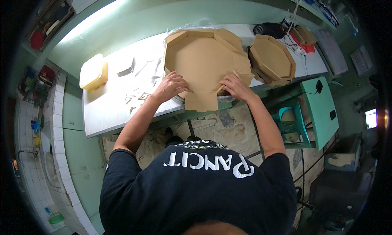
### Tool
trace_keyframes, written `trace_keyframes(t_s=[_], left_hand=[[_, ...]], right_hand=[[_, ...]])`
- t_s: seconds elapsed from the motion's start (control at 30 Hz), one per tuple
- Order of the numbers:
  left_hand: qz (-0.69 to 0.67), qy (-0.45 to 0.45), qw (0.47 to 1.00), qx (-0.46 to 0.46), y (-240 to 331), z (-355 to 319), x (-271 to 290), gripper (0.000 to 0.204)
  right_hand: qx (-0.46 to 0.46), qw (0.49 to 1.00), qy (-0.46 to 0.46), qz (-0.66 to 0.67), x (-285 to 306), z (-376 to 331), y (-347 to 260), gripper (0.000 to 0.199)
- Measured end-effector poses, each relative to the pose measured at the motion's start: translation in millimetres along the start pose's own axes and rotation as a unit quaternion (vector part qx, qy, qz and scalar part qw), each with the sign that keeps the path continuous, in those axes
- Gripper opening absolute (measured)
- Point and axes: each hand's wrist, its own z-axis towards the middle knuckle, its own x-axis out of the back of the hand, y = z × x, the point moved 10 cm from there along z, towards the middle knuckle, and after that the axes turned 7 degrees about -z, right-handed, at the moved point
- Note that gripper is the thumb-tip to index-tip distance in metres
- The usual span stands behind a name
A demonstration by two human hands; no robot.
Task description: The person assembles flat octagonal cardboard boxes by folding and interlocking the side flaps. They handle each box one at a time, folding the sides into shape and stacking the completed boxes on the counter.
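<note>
A large brown cardboard box [204,61] with many-sided folded walls lies on the white table in front of me. Its far and left walls stand up, while a near flap [201,101] sticks out past the table's front edge. My left hand [170,86] is closed on the box's near left corner, fingers curled over the cardboard. At the near right corner, my right hand [234,86] pinches a folded edge of the same box. Parts of both hands' fingertips are hidden by the folds.
Smaller folded cardboard boxes [272,59] sit on the right. A yellowish plastic tub [93,72] stands left, with several small brown pieces [141,97] scattered nearer. A black object [269,29] and cords lie at the back right. Below is a teal chair [295,122].
</note>
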Motion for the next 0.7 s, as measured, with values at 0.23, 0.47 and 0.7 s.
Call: trace_keyframes(t_s=[0.23, 0.47, 0.7], left_hand=[[0.015, 0.021, 1.0, -0.006, 6.4, 3.5, -1.3, 0.015], [-0.03, 0.096, 0.995, 0.021, 3.6, -2.6, -3.8, 0.009], [-0.047, 0.102, 0.993, -0.031, 15.8, -7.6, -1.2, 0.011]], right_hand=[[-0.045, 0.992, -0.033, 0.109, -11.0, 24.1, 10.6, 0.024], [0.043, 0.975, 0.14, -0.166, -7.6, -8.2, -32.8, 0.044], [0.02, 0.977, 0.074, -0.197, -8.7, -22.5, -51.3, 0.071]])
